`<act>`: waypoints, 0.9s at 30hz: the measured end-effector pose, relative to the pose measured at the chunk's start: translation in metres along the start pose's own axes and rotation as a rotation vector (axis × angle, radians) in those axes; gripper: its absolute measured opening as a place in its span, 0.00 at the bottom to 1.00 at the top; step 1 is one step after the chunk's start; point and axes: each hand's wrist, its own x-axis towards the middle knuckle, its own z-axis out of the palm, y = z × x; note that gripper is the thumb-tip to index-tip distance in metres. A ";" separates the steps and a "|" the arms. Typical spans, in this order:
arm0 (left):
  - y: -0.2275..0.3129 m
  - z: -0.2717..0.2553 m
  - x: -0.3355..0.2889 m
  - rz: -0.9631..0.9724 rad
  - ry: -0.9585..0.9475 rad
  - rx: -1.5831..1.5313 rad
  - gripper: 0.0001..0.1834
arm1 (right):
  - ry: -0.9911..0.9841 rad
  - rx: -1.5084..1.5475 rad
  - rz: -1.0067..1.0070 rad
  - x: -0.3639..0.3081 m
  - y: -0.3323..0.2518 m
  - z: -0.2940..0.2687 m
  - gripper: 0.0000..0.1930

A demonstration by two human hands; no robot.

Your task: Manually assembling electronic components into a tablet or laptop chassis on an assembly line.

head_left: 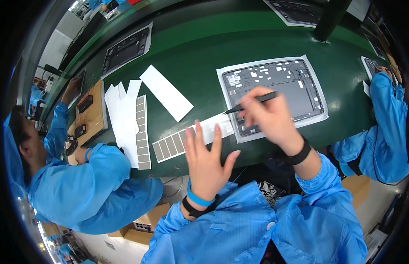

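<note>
My left hand [206, 163] lies with fingers spread on a white backing strip [215, 125] that bears a row of grey rectangular stickers [169, 146]. Between the fingers of my right hand [272, 118] is a pair of black tweezers [235, 108], tilted so that the tip points left, at the bare right end of the strip. Under and behind the right hand lies a dark tablet housing [286, 94] in a white film border, with small white patches on its inner face. My right hand hides part of its lower left side.
Left of the strip are a stack of white sheets [121, 116], a second sticker strip [143, 136] and a blank white strip [166, 93]. More housings [127, 50] lie farther back on the green table [191, 57]. A post [331, 20] rises behind. Co-workers [81, 189] sit on both sides.
</note>
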 end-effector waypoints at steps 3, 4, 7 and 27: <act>-0.017 0.002 -0.018 -0.106 -0.073 0.116 0.36 | -0.195 -0.206 0.014 0.005 0.018 0.044 0.07; -0.019 0.004 -0.019 -0.083 -0.048 0.119 0.35 | -0.219 -0.259 -0.008 0.008 0.020 0.055 0.08; -0.020 0.003 -0.019 -0.075 -0.011 0.096 0.31 | -0.243 -0.384 -0.070 0.014 0.033 0.071 0.09; 0.047 -0.005 0.039 0.105 0.182 -0.178 0.14 | 0.262 -0.264 -0.036 -0.003 -0.022 -0.177 0.12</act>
